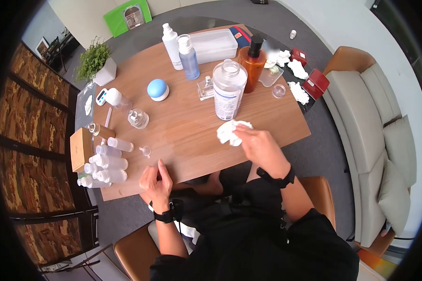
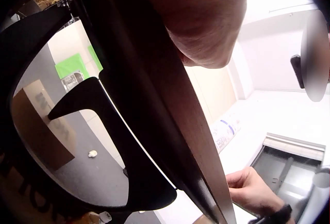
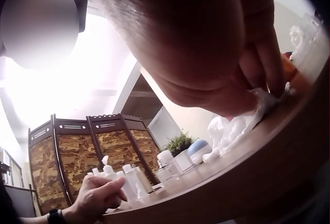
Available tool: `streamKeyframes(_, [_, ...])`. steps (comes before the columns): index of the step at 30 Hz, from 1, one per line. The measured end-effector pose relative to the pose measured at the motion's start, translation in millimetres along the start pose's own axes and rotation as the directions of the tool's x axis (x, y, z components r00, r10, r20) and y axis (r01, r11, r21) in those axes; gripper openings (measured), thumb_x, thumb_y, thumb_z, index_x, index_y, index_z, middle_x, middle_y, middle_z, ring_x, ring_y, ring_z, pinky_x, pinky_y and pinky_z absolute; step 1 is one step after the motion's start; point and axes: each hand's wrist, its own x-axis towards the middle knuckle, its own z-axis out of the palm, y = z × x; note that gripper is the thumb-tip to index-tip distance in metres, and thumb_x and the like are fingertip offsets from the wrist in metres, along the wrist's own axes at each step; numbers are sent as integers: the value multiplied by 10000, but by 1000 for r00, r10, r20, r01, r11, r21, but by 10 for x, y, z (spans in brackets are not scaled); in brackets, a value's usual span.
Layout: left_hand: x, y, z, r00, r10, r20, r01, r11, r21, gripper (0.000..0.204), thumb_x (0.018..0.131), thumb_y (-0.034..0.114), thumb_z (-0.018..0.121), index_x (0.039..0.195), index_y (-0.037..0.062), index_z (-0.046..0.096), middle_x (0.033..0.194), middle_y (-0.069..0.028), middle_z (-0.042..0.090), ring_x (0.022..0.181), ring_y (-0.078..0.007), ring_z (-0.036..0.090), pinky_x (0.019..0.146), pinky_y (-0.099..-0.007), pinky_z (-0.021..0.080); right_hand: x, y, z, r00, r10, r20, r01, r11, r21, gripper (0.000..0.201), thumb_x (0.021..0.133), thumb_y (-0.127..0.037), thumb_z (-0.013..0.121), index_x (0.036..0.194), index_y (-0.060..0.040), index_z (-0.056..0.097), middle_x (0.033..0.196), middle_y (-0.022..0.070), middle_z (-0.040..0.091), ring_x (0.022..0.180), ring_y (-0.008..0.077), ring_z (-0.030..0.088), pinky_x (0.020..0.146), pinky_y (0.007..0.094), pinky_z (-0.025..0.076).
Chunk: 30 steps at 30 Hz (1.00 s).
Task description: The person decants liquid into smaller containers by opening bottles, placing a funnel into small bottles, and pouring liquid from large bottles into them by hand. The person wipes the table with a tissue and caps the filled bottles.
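Note:
My right hand [image 1: 262, 147] holds a crumpled white tissue [image 1: 228, 132] against the wooden table top, near its front edge. In the right wrist view the fingers bunch the tissue [image 3: 229, 131] on the wood. Just beyond it stands a large clear bottle [image 1: 229, 91] with an uncapped neck and a printed label. My left hand [image 1: 155, 183] rests at the front edge of the table, its fingers loosely curled, thumb pointing up, holding nothing. A small clear funnel [image 1: 146, 151] lies a little beyond the left hand.
Several small translucent bottles [image 1: 110, 162] crowd the left edge beside a cardboard box [image 1: 81, 150]. Farther back are a blue-lidded jar [image 1: 158, 89], a round glass bottle [image 1: 138, 119], a blue pump bottle [image 1: 189, 58], an amber bottle [image 1: 251, 65] and a clear bin [image 1: 214, 45].

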Motion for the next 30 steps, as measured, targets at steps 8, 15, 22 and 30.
streamKeyframes(8, [33,55,-11,999,-5,-32,5,1000,-9,453,921,-3,740,596,11,424,545,-121,399,454,-268,372,464,-408,254,430,495,-258,1000,17,-16,-19,991,-132,285,854,89,567,1088,46,725,1117,262,720,903,446,708,837,497,589])
streamKeyframes(15, [15,13,-6,999,-12,-50,10,999,-36,439,920,8,750,598,7,451,543,-114,420,450,-261,386,456,-399,264,412,407,-208,1000,-18,11,19,994,-111,318,843,113,593,1116,43,741,1161,277,708,1020,429,707,915,466,584])
streamKeyframes(22, [42,20,-28,998,16,-60,-20,998,-60,423,893,2,766,594,21,468,530,-108,431,452,-280,416,459,-413,291,338,328,-200,998,-58,30,61,993,-103,352,840,114,583,1151,37,729,1186,282,701,1108,421,691,945,468,576])
streamKeyframes(30, [28,-7,-17,996,-25,-80,16,995,-103,356,873,2,771,607,49,539,533,-93,471,465,-279,476,459,-407,341,126,228,-186,1000,-10,9,10,999,-32,298,874,95,593,1151,85,703,1210,287,706,1203,419,668,999,456,560])
